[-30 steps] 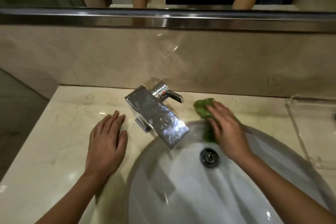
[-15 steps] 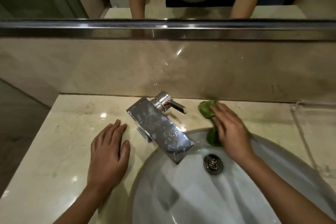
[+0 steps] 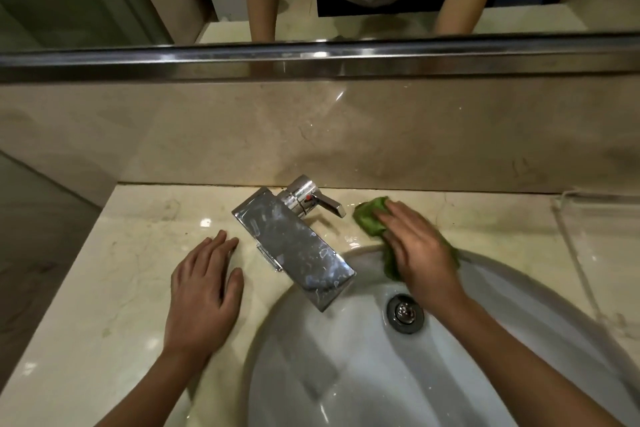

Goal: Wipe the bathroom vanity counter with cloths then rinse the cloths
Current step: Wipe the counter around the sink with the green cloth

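Note:
A green cloth (image 3: pixel 371 218) lies on the beige marble counter (image 3: pixel 121 253), behind the white basin (image 3: pixel 519 291) and right of the chrome faucet (image 3: pixel 294 246). My right hand (image 3: pixel 419 253) presses flat on the cloth with straight fingers; part of the cloth hangs over the basin's rim under my palm. My left hand (image 3: pixel 204 291) rests flat on the counter left of the faucet, holding nothing.
The faucet's lever (image 3: pixel 329 206) points right, close to the cloth. A drain (image 3: pixel 405 313) sits in the basin. A clear tray (image 3: pixel 595 253) stands at the counter's right end. A marble backsplash and a mirror with a metal ledge (image 3: pixel 311 59) rise behind.
My right hand has slid the cloth a little away from me along the counter, beside the faucet lever. My left hand has stayed where it was. The camera has tilted.

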The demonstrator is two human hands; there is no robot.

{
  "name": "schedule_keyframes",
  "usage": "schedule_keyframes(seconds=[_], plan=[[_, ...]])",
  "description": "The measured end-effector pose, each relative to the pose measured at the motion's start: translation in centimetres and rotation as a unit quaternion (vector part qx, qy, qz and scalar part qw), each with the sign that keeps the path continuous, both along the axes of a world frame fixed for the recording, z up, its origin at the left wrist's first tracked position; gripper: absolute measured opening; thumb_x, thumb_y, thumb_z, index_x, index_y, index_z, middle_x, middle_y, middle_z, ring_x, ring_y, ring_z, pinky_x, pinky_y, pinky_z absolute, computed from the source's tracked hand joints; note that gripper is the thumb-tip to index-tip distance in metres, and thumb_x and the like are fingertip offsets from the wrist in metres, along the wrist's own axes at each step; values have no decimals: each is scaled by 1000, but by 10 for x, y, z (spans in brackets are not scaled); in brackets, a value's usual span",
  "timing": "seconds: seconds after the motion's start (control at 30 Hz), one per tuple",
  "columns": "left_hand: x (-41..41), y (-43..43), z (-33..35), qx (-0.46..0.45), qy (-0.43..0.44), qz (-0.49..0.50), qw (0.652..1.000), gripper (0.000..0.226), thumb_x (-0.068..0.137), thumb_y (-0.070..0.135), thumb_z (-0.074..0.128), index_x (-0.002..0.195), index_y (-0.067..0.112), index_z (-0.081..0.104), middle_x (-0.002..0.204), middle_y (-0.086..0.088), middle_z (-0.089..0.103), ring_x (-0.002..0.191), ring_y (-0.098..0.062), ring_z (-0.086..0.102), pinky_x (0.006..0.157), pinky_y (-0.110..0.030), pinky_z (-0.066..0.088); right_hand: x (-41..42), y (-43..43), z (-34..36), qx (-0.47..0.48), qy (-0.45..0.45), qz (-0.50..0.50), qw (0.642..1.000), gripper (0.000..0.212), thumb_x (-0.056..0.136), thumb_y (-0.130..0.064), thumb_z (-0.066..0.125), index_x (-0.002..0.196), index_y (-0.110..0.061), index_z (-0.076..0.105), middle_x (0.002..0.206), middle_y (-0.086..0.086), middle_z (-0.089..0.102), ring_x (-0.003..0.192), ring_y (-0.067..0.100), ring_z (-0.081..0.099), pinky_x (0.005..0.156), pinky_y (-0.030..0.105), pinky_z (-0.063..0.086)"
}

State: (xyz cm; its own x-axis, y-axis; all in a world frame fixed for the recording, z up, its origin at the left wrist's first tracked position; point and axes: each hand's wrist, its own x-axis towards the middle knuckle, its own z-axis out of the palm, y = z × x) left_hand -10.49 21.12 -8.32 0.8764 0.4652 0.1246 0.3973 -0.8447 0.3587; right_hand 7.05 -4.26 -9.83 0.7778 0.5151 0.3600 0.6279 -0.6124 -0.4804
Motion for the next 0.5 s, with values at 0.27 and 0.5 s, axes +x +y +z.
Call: schedule_keyframes(seconds=[0.27,0.5], plan=[[1,0,-2,12,-3,1,1000,50,89,43,31,132,23,47,142,3,45,131,-19,34,104,-37,25,-17,-1,3,46,43,31,998,31,88,-15,54,117,-13,64,124,5,61,118,18,53,104,38,38],[1,-4,1,-14,-5,0,1000,55,89,45,28,136,22,46,146,2,41,135,-18,29,109,-36,20,-58,-15,12,104,113,-26,988,39,87,-2,60,123,-15,60,128,2,58,121,16,52,104,39,41]])
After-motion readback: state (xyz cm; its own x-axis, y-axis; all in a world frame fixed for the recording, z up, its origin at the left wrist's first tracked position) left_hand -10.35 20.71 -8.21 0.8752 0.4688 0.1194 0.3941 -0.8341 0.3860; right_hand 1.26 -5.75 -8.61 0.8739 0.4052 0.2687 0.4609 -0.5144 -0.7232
